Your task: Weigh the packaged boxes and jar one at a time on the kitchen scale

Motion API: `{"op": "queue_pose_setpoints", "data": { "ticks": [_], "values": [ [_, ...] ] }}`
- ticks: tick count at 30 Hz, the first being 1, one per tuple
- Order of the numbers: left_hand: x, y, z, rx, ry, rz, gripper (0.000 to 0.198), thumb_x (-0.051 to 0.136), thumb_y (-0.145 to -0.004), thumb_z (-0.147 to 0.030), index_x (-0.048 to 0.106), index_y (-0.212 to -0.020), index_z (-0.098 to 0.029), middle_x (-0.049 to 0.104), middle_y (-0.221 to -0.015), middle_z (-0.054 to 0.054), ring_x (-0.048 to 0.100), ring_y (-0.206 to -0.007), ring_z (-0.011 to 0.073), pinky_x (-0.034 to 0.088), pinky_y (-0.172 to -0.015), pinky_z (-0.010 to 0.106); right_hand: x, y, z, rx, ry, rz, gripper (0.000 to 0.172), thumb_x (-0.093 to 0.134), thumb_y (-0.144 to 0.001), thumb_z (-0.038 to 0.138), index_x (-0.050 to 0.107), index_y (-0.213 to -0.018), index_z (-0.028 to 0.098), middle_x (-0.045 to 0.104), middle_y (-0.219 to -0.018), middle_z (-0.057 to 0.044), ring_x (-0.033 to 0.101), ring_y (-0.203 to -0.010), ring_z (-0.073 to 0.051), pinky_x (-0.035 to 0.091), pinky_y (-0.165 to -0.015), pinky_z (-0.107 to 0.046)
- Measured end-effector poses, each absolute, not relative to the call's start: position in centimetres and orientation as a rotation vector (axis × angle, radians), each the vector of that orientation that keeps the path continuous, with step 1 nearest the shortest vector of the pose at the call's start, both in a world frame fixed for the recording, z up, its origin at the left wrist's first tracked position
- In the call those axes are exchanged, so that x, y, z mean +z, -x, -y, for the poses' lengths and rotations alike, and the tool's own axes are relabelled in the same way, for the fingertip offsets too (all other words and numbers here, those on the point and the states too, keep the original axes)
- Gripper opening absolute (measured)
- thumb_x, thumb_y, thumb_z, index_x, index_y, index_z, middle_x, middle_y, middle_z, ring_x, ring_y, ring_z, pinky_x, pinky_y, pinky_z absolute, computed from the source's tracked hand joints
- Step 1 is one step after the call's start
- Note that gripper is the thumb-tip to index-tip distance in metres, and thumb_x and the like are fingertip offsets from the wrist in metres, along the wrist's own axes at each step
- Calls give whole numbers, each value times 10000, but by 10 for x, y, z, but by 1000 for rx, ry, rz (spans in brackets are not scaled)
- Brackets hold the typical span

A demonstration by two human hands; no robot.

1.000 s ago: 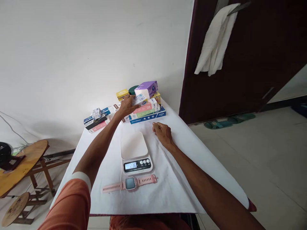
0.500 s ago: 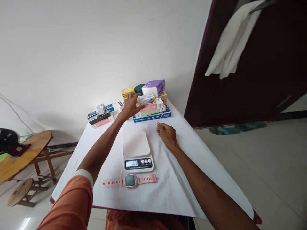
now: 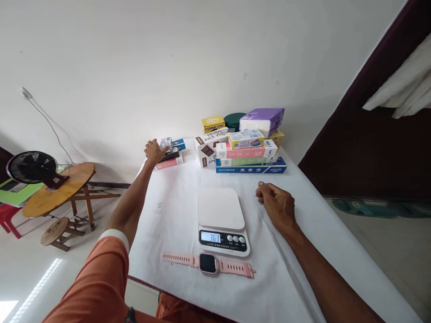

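My left hand [image 3: 155, 151] reaches to the far left of the table, fingers spread beside a small white and blue box [image 3: 165, 142]. That box lies on a low stack with a black box [image 3: 170, 155] and a pink box [image 3: 171, 163]; whether my fingers touch it I cannot tell. My right hand [image 3: 278, 206] rests on the white cloth as a loose fist, with nothing visible in it. Between my arms stands a white kitchen scale [image 3: 220, 208], its plate bare and its display reading 363, apparently with a minus sign. A pink-strapped smartwatch [image 3: 208, 263] lies flat before it.
At the back right, pink [image 3: 247, 151], green and blue boxes are stacked under a small yellow box [image 3: 245, 139]. Near them are a purple tissue pack [image 3: 262, 119], a dark green lid [image 3: 235, 120] and a Super Meal box [image 3: 205, 152]. A fan [image 3: 33, 168] stands left on a wooden table.
My left hand has moved left from above the right-hand pile to the left stack. My right hand stays closed on the cloth. The view has turned left.
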State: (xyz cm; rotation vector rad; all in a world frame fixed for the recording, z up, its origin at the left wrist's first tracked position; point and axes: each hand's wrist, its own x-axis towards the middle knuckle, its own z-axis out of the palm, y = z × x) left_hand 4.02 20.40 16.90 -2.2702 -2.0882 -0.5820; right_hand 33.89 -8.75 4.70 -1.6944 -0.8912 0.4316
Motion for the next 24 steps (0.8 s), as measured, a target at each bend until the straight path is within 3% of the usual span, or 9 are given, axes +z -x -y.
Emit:
{"op": "queue_pose_setpoints", "data": {
  "ticks": [4, 10, 13, 18, 24],
  "values": [
    [162, -65, -226, -595, 2254, 2173, 720, 679, -911, -652, 563, -1393, -131, 551, -1534, 296, 466, -1479, 466, 375, -1177, 564, 45, -341, 87, 446, 1713, 872, 525, 531, -864, 699, 609, -618, 241, 655, -654, -45, 625, -591, -198, 475, -627, -329],
    [157, -85, -241, -684, 2162, 2242, 567, 648, -938, -381, 523, -1417, -104, 569, -1527, 318, 487, -1477, 480, 390, -1163, 620, 48, -341, 87, 452, 1688, 859, 549, 550, -882, 707, 608, -610, 234, 647, -628, -40, 597, -568, -181, 469, -610, -321],
    [164, -77, -231, -760, 2159, 2189, 545, 580, -982, -395, 501, -1432, -96, 573, -1519, 314, 514, -1455, 465, 412, -1163, 619, 49, -341, 85, 453, 1673, 864, 561, 535, -896, 711, 591, -606, 234, 659, -648, -41, 618, -583, -183, 474, -627, -324],
    [170, -51, -169, -887, 2410, 1850, 680, 653, -953, -435, 429, -1539, -173, 574, -1556, 209, 541, -1451, 373, 460, -1184, 517, 48, -340, 83, 434, 1645, 893, 524, 507, -921, 661, 571, -613, 241, 648, -637, -31, 624, -590, -181, 470, -656, -332],
    [144, -53, -39, -726, 3148, 1085, 726, 657, -968, -499, 404, -1588, -218, 625, -1491, 175, 614, -1308, 343, 505, -1113, 533, 45, -340, 85, 400, 1602, 918, 501, 507, -952, 611, 562, -615, 245, 644, -640, -24, 609, -586, -175, 472, -668, -338]
  ]
}}
